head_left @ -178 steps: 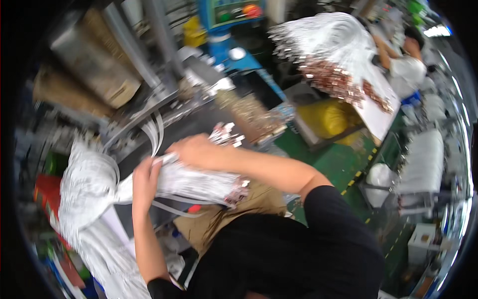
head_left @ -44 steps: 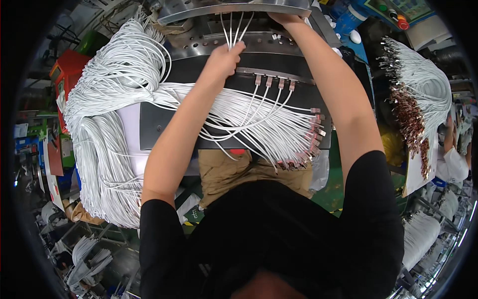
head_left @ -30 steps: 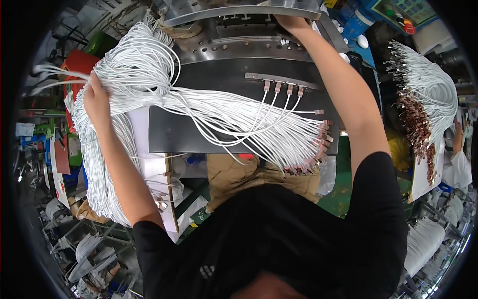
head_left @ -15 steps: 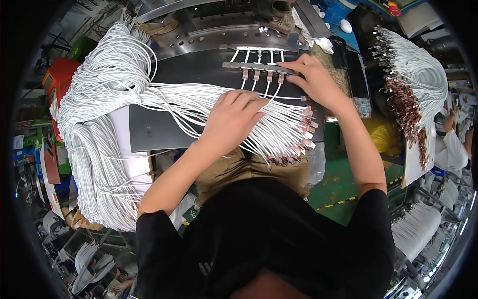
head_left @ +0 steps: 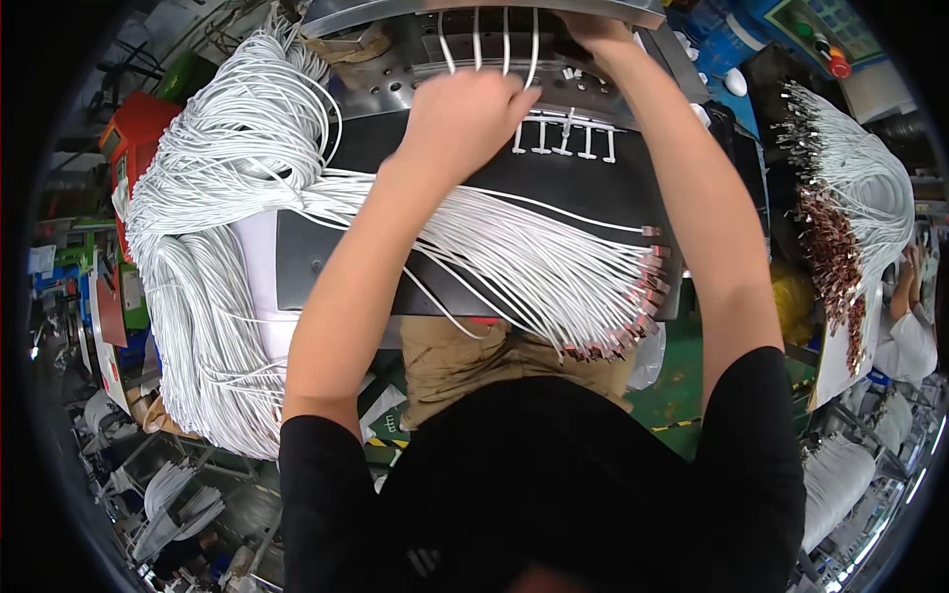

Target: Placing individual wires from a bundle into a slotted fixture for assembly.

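Observation:
My left hand [head_left: 463, 119] is curled closed around several white cables [head_left: 477, 40], which run from it up into the metal machine [head_left: 395, 89] at the far side. Up by the machine's upper plate, my right hand [head_left: 596, 32] reaches in at the right of those cables; its fingertips are hidden. On the black work surface [head_left: 386, 138] just right of my left hand lies a white plastic sprue [head_left: 564, 138] with short side branches. A thick bundle of white cables [head_left: 534, 257] spreads across the near part, its copper-coloured connectors [head_left: 647, 296] fanned at the right end.
A large heap of white cables [head_left: 232, 128] rises at the left, with more hanging below. At the right another cable bundle [head_left: 860, 168] has reddish-brown ends. A red emergency button [head_left: 838, 65] sits at the upper right. A co-worker's sleeve [head_left: 907, 346] shows at the far right.
Both hands have moved away from me to the machine. The metal bar with connectors has left the work surface and is out of sight. The sprue now lies apart from it.

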Motion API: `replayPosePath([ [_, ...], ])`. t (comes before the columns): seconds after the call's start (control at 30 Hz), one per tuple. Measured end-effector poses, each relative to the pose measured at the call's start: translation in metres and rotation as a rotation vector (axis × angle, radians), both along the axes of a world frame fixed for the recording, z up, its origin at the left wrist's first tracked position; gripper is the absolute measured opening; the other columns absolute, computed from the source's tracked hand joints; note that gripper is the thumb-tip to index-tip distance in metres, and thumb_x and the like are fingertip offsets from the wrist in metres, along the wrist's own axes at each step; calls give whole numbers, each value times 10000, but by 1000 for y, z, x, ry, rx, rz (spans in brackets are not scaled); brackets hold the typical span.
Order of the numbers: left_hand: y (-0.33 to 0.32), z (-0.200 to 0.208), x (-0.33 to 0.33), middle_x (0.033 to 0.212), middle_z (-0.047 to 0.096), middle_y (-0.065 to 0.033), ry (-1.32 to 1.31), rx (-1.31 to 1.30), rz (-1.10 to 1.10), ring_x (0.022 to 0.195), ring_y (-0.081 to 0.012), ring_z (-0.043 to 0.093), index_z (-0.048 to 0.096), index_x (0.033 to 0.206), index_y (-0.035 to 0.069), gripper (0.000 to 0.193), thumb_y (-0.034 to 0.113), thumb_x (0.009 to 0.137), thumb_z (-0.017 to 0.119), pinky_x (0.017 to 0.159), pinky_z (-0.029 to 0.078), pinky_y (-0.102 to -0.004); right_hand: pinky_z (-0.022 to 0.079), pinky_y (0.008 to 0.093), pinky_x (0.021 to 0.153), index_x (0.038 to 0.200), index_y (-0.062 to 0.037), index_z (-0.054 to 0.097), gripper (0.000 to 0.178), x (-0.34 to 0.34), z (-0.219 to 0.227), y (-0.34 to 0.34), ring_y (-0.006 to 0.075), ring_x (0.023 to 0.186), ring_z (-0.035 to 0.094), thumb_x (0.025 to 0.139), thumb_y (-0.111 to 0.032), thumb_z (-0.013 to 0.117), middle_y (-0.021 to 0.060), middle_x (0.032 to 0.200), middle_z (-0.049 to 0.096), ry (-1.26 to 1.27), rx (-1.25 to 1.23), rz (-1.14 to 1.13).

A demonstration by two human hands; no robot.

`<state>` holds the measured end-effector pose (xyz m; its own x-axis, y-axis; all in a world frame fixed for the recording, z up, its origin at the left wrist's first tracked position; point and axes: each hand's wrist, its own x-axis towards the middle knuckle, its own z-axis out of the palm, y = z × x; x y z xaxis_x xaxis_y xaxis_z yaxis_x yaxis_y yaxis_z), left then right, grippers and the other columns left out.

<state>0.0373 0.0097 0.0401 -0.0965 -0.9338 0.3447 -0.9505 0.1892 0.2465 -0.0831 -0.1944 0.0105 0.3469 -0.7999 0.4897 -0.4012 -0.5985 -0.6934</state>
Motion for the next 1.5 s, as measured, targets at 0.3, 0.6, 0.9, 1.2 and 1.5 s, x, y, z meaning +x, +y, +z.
replayPosePath([
  [0.3,-55,47,12,1022,658,-179,172,452,151,1033,-348,624,674,1009,41,243,229,928,542,909,479,-465,491,401,854,1035,-10,638,251,14,-36,-60,290,939,627,957,-243,584,173,997,663,186,-257,37],
  [0.6,-58,-30,44,1288,588,-225,163,-298,77,1213,-376,539,593,1256,-5,431,189,872,553,1071,394,-483,428,482,988,1119,2,633,384,4,-6,71,358,1114,584,970,-336,526,212,1131,640,300,-536,94],
  [0.9,-83,-64,41,1256,600,-219,-439,-444,299,1209,-342,544,579,1271,-17,482,179,830,565,1086,388,-451,442,434,1022,1144,-13,637,419,11,-17,74,312,1172,559,958,-371,527,186,1185,623,725,-397,-142],
  [1.2,4,-15,37,966,690,-178,146,-307,116,1052,-329,632,656,1083,15,253,204,924,602,907,498,-409,492,284,856,1234,-48,668,390,-70,-5,100,150,962,662,983,-336,586,95,1076,713,19,293,94],
  [1.5,286,-124,20,799,672,-116,1971,558,313,691,-180,647,627,897,9,335,329,993,597,630,505,-281,442,350,612,803,18,582,122,-264,-118,356,177,646,517,861,-85,613,54,681,530,256,373,-270],
])
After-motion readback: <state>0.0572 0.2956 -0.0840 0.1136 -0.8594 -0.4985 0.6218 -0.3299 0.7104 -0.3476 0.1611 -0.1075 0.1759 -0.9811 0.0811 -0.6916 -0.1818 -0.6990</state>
